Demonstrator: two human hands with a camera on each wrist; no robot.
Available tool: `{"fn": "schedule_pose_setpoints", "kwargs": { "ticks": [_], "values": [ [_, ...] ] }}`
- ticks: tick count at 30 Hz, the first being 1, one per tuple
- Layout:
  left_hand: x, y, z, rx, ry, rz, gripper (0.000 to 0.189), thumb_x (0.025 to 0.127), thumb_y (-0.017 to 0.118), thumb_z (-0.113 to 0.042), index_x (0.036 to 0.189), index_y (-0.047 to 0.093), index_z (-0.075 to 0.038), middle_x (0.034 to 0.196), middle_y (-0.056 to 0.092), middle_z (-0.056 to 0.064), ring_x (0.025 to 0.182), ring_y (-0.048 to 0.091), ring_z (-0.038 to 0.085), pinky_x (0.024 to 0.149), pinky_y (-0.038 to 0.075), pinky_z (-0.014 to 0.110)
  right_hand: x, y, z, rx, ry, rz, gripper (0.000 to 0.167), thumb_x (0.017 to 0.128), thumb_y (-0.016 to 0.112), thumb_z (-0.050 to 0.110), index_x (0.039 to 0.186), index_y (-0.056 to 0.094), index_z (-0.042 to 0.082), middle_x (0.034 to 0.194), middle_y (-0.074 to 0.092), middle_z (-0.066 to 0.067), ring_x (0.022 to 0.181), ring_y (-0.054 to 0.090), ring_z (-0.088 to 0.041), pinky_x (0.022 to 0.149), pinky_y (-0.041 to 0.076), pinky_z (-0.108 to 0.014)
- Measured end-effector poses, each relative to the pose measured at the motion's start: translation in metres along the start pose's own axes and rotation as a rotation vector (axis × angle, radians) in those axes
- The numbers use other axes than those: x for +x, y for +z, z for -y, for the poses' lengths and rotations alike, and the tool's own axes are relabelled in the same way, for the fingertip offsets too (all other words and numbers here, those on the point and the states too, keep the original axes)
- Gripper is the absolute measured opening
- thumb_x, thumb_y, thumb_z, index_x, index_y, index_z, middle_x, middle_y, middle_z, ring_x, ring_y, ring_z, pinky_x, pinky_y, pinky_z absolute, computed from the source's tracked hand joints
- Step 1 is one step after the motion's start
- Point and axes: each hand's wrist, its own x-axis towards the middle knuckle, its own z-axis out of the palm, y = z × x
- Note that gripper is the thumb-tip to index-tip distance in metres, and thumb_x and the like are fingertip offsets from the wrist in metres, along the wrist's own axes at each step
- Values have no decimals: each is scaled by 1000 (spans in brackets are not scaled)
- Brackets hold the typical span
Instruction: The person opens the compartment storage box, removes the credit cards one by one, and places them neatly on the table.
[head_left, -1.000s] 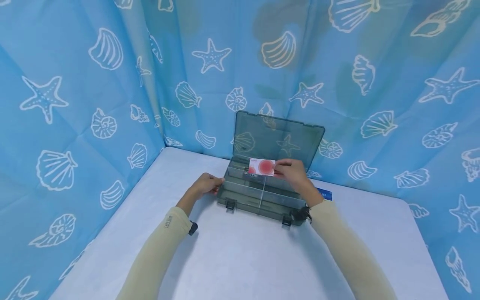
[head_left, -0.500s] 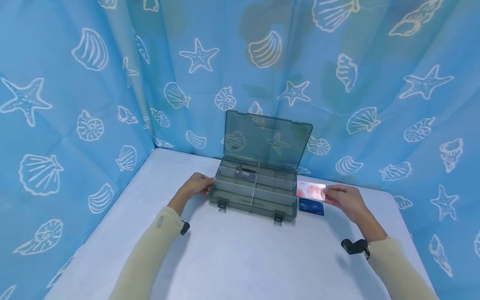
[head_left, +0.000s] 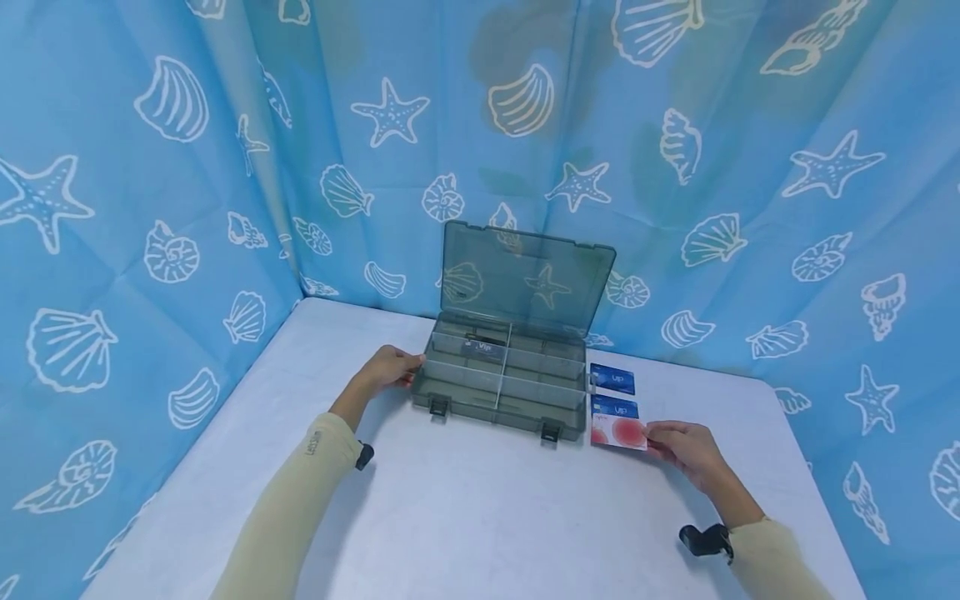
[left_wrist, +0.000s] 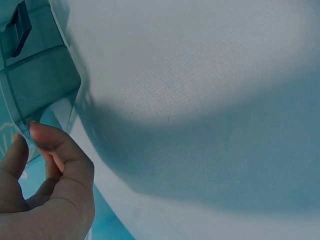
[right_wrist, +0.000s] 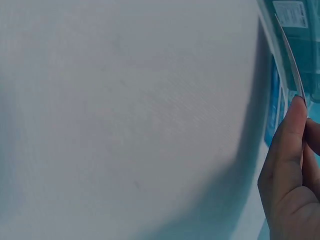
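Observation:
A smoky translucent plastic storage box stands on the table with its lid raised, divided into several compartments. A dark VIP card lies in its back left compartment. At the box's left side, my left hand pinches the edge between thumb and fingers; the left wrist view shows the fingertips at the box corner. Right of the box, my right hand pinches a pink-and-white card with a red circle by its right end. This card hangs in front of a blue VIP card and hides its lower part.
Another blue VIP card lies farther back, close to the box's right side. Two black latches, including the right one, hang at the box front. A blue shell-patterned curtain stands behind the white table.
My right hand has carried the pink-and-white card from above the box out to the right, then toward the table's front, uncovering the rear blue card. My left hand stays at the box.

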Motion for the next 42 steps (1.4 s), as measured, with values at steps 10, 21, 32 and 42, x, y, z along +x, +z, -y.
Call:
{"fn": "schedule_pose_setpoints", "kwargs": {
  "ticks": [10, 21, 32, 42],
  "values": [
    [-2, 0, 0, -11, -12, -1, 41, 99, 60, -28, 121, 58, 6, 102, 60, 16, 79, 58, 17, 69, 53, 27, 5, 10, -12, -42, 27, -22, 48, 94, 67, 24, 126, 57, -9, 112, 66, -20, 87, 66, -19, 73, 55, -23],
    [-1, 1, -1, 8, -20, -9, 42, 99, 59, -29, 121, 58, 7, 103, 60, 16, 80, 59, 18, 68, 53, 26, 1, 7, -11, -72, 17, -37, 47, 93, 68, 25, 122, 60, -11, 98, 70, -14, 80, 68, -18, 68, 55, -23],
    [-3, 1, -1, -2, -11, -5, 45, 99, 59, -28, 125, 56, 9, 96, 60, 11, 78, 58, 15, 68, 53, 25, 0, 1, -15, -129, 0, -39, 48, 96, 64, 27, 123, 59, -11, 101, 69, -17, 86, 68, -21, 69, 55, -21],
    [2, 0, 2, 12, 0, -5, 46, 99, 59, -30, 125, 56, 8, 102, 60, 15, 83, 59, 19, 71, 54, 29, 0, 3, -14, -108, 20, -35, 46, 91, 71, 22, 123, 59, -10, 109, 67, -21, 80, 71, -21, 70, 56, -24]
  ]
}}
